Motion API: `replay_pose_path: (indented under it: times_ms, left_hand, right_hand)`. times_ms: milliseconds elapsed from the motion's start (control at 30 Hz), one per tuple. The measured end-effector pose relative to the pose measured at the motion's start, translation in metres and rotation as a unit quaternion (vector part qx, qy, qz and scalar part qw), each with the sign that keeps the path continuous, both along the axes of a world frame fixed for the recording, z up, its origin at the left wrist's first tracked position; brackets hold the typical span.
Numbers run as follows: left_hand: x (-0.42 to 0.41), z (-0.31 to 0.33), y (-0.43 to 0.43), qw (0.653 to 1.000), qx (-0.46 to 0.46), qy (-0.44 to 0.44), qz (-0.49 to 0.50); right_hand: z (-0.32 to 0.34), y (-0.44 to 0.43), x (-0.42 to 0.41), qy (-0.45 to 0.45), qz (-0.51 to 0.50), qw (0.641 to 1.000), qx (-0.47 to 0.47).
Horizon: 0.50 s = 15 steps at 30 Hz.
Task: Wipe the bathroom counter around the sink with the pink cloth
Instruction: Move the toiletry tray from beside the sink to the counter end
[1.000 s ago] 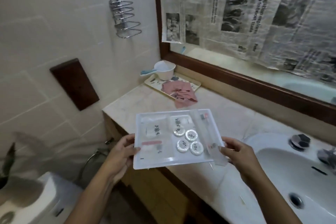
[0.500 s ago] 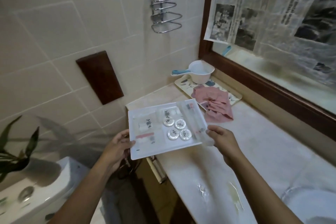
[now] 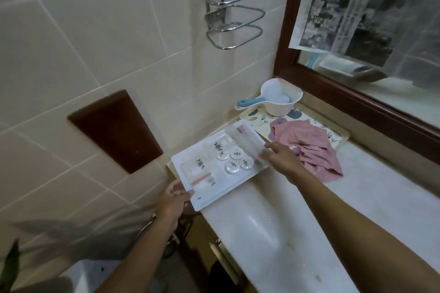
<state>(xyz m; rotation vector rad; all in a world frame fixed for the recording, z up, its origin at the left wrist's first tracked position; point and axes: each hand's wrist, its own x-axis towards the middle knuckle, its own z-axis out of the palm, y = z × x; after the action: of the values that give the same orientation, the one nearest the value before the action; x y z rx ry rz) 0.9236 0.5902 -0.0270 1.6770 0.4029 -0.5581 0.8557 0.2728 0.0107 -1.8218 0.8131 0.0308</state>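
A white plastic tray (image 3: 204,200) of small toiletries rests at the far left end of the pale marble counter (image 3: 273,233). My left hand (image 3: 172,197) grips its near left corner, and my right hand (image 3: 278,157) holds its right edge. The crumpled pink cloth (image 3: 307,147) lies just right of the tray, partly on a floral tray (image 3: 333,134) and partly on the counter, behind my right hand. The sink is out of view.
A white dipper with a blue handle (image 3: 276,98) stands on the floral tray in the corner. A wood-framed mirror (image 3: 357,100) covered with newspaper runs along the back. A chrome wire rack (image 3: 233,5) hangs on the tiled wall. A toilet tank (image 3: 78,276) sits below left.
Both hands have carried the toiletry tray leftwards and away from me, down onto the counter's left end beside the pink cloth. The view has swung left, so the sink is gone from sight.
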Motion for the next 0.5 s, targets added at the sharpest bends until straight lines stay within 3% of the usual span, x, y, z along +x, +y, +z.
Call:
replay_pose_path:
  times_ms: [333,500]
  left_hand:
    - [0.028,-0.022,-0.005,0.999,0.038,0.008,-0.035]
    - [0.033,-0.019,0.0,0.994,0.089,0.0,-0.069]
  right_hand:
    - [-0.027,-0.003,0.063,0.082,-0.022,0.996,-0.028]
    - [-0.029,0.006,0.075,0.067,-0.019,0.997,-0.019]
